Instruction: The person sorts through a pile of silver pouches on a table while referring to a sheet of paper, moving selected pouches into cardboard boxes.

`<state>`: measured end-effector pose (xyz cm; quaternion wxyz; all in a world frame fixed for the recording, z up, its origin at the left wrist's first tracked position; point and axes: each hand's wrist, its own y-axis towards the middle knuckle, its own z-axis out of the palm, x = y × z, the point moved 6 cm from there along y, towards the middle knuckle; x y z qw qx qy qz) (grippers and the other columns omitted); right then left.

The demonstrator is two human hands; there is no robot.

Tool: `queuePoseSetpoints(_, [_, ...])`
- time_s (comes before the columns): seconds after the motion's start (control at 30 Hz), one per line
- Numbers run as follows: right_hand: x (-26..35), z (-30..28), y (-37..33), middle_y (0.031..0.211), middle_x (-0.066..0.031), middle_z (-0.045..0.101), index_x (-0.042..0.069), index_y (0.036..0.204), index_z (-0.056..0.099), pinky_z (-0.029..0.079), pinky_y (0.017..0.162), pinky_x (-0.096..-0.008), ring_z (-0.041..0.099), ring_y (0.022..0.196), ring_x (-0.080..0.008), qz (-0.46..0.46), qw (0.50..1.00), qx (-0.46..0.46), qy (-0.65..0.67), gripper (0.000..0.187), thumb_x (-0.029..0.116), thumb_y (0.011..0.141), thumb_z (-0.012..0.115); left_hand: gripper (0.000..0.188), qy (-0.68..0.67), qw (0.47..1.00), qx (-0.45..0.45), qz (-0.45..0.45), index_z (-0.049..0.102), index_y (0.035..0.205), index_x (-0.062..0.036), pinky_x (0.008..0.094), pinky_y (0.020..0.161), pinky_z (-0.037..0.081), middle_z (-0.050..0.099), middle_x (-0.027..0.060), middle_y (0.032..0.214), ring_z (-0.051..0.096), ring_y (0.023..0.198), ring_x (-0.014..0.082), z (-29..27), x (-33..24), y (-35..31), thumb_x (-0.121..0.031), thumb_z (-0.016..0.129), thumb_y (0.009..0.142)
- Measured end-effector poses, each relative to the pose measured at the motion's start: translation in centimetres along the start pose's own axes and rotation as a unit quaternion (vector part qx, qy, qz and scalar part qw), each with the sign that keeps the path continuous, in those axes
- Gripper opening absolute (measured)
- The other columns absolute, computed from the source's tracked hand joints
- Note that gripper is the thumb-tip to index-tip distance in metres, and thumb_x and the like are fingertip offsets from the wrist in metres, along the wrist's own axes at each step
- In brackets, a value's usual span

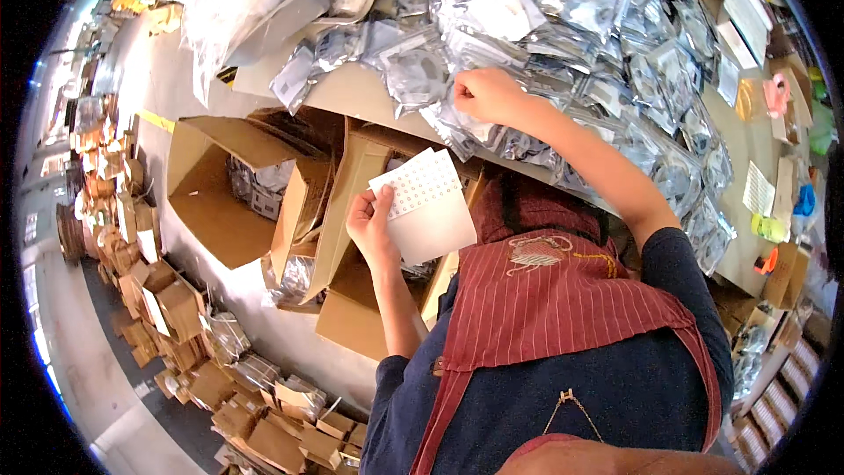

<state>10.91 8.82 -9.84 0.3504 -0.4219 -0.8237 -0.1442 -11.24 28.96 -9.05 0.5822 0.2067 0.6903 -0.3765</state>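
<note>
In my left hand (pixel 373 222) are a few white sheets of small round stickers (pixel 429 211), pinched at their left edge between thumb and fingers. The lower part of the front sheet is blank. My right hand (pixel 485 95) is closed, its fingertips curled together at the near edge of a heap of silvery plastic bags (pixel 580 57). What those fingers hold, if anything, is too small to see. Right beside that hand lie a bag with a grey coiled item (pixel 417 75) and a bag with a white label (pixel 505 10).
Below the table edge on the left stand open cardboard boxes (pixel 207 211), some with silvery bags inside. A plastic-lined bin (pixel 264 9) stands at the back left. Stacked cartons (pixel 176 303) line the floor further left. Tape rolls (pixel 776 92) and small boxes lie along the right side.
</note>
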Motion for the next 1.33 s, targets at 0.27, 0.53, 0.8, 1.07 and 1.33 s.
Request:
queuePoseSetpoints(0.27, [5.7,0.9,2.6,0.079,-0.0165,0.068,-0.002,0.094,0.063,0.055,0.063,-0.0414,0.069,0.075,-0.0307,-0.058,0.939,0.021,-0.338,0.018,0.007,0.079,0.058,0.018,-0.006,0.999,-0.034,-0.033,0.064,0.090,0.0035,0.0195,0.058,0.043,0.067,0.0046,0.077,0.056,0.062,0.0057,-1.6,1.3,0.3,-0.013,0.071,0.088])
queuePoseSetpoints(0.53, [6.3,3.6,10.1,0.084,-0.0098,0.067,0.008,0.091,0.059,0.051,0.064,-0.0435,0.066,0.077,-0.0297,-0.169,0.976,0.039,-0.131,0.013,0.009,0.078,0.060,0.019,-0.008,0.998,-0.008,-0.056,0.066,0.089,0.0024,0.0187,0.056,0.039,0.064,-0.0001,0.073,0.051,0.062,0.0033,0.0,2.5,0.6,-0.015,0.072,0.087])
queuePoseSetpoints(0.8, [5.8,2.2,8.9,0.087,-0.0105,0.066,0.005,0.097,0.053,0.054,0.064,-0.0413,0.066,0.082,-0.0290,-0.181,0.907,-0.081,-0.373,0.027,0.021,0.081,0.066,0.019,-0.033,0.999,-0.013,-0.042,0.065,0.089,0.0012,0.0191,0.056,0.040,0.063,-0.0004,0.074,0.051,0.062,0.0035,0.5,2.4,-0.8,-0.016,0.072,0.088])
queuePoseSetpoints(1.07, [-2.4,-4.9,-6.8,0.091,-0.0045,0.064,0.004,0.101,0.057,0.051,0.076,-0.0281,0.063,0.083,-0.0134,0.012,0.996,-0.010,0.085,0.020,0.000,0.083,0.063,0.019,0.065,0.998,-0.015,0.021,0.066,0.089,0.0020,0.0188,0.054,0.034,0.057,-0.0042,0.068,0.044,0.060,0.0015,0.2,1.8,-2.0,-0.016,0.070,0.089])
queuePoseSetpoints(1.33, [-4.9,-1.4,-10.1,0.106,-0.0172,0.061,0.008,0.107,0.050,0.051,0.078,-0.0430,0.063,0.095,-0.0305,0.002,0.985,-0.104,-0.138,0.030,0.011,0.081,0.065,0.021,0.111,0.986,0.120,0.015,0.067,0.095,0.0031,0.0186,0.060,0.040,0.064,0.0007,0.076,0.052,0.067,0.0034,6.7,0.0,-2.5,-0.017,0.070,0.090])
